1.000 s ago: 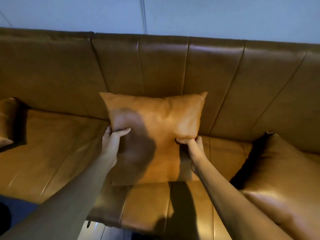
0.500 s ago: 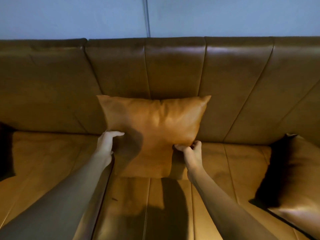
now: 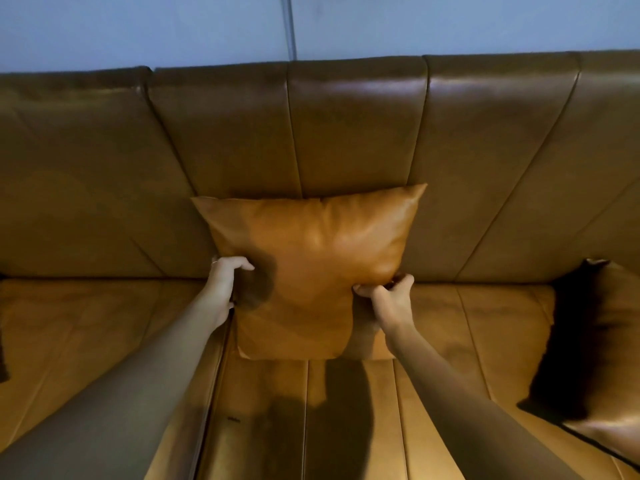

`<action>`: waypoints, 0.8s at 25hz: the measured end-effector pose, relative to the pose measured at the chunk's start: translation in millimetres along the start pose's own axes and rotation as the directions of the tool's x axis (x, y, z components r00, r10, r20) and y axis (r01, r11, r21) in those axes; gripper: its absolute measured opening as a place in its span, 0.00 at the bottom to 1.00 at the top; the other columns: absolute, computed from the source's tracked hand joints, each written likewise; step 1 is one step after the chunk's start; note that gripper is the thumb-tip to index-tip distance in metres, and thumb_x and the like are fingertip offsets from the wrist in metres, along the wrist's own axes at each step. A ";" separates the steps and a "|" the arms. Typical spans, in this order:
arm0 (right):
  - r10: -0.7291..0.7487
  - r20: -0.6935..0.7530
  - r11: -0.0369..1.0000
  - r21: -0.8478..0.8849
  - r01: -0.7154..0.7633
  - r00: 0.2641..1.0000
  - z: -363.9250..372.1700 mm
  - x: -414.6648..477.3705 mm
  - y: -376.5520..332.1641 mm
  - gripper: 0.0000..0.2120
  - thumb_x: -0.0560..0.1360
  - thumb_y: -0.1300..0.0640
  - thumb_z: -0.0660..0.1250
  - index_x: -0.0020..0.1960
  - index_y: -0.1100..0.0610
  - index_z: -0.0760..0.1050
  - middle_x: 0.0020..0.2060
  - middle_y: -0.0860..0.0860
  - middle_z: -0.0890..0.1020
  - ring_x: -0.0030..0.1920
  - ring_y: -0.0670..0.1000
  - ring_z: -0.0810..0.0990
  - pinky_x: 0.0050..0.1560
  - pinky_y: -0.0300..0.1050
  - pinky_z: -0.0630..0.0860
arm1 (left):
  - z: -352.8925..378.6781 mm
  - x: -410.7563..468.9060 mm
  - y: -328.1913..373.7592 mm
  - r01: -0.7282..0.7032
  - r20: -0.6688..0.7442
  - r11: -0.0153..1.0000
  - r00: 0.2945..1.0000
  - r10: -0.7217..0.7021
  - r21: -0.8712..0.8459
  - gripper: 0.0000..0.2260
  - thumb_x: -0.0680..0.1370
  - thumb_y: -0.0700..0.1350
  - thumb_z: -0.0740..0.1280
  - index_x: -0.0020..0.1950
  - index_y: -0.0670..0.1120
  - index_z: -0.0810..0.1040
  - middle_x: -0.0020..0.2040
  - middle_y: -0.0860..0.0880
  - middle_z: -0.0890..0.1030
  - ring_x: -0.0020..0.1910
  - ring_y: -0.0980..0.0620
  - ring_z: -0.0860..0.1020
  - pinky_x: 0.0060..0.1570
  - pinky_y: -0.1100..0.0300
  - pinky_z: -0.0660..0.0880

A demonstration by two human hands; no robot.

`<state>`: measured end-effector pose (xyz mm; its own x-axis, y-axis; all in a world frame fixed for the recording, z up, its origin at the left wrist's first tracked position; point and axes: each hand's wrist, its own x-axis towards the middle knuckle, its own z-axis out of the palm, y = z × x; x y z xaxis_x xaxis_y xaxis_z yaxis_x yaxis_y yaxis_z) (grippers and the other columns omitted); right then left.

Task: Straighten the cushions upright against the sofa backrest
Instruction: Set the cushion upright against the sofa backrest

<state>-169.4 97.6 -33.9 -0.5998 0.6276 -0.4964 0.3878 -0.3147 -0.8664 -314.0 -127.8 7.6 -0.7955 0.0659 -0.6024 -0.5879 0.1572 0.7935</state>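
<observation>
A tan leather cushion stands upright on the sofa seat, its top edge leaning on the brown backrest. My left hand grips the cushion's left edge about halfway up. My right hand pinches its right edge lower down. A second tan cushion lies tilted on the seat at the far right, partly cut off by the frame edge.
The sofa seat stretches left and right of the middle cushion. A dark shape at the far left edge is too cut off to identify. A blue-grey wall rises behind the backrest.
The view has shifted left and tilted up over the last second. The cushion now stands straighter against the backrest, and both hands keep their hold on its sides.
</observation>
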 end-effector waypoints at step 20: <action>-0.579 0.177 0.531 -0.659 0.533 0.796 -216.8 -80.5 -103.8 0.24 0.80 0.46 0.63 0.73 0.53 0.69 0.68 0.54 0.77 0.65 0.57 0.78 0.64 0.60 0.76 | 252.8 -219.7 7.9 -0.494 0.365 0.220 0.819 0.443 0.841 0.28 0.74 0.58 0.61 0.73 0.53 0.69 0.69 0.46 0.75 0.67 0.41 0.72 0.64 0.44 0.70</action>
<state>-9.6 234.1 107.8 -0.8259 0.5555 0.0966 0.3476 0.6365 -0.6885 -106.7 108.1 124.4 -0.8580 0.4836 -0.1730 0.3875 0.8306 0.4000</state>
